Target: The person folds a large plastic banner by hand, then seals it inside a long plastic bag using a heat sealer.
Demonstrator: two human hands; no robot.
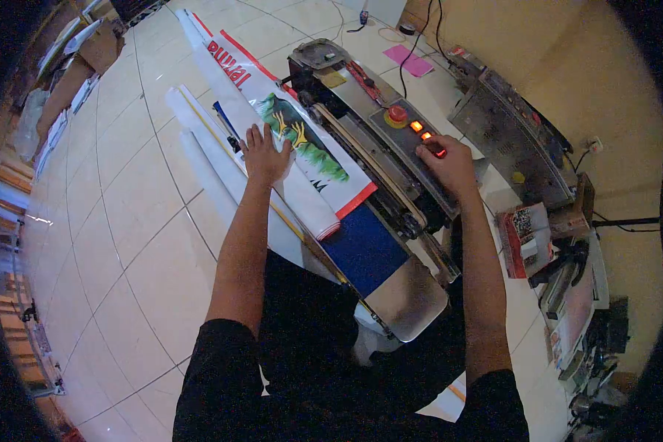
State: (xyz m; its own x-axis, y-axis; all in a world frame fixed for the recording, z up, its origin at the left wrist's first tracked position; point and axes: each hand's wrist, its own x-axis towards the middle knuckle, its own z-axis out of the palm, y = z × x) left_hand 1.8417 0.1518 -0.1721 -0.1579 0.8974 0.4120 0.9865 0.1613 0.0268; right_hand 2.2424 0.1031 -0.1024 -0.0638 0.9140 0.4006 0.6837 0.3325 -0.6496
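A long machine [376, 140] with a metal body lies across the middle, a red round knob [397, 115] and lit orange switches [417, 127] on its top. My right hand [449, 163] is at these switches, its fingers curled at the lowest, red-lit one. A printed banner [309, 147] with green and yellow artwork and red lettering lies along the machine's near side, partly rolled up. My left hand [267, 156] rests flat on the white roll of the banner, fingers spread. Below the banner shows a blue surface [365, 250].
White rolls [212, 166] and a yellow strip lie left of the banner. A second machine [512, 136] stands at the right by the wall, with a red and white packet [527, 239] below it. Cables and a pink sheet [409, 60] lie beyond. Cardboard boxes [99, 48] are upper left.
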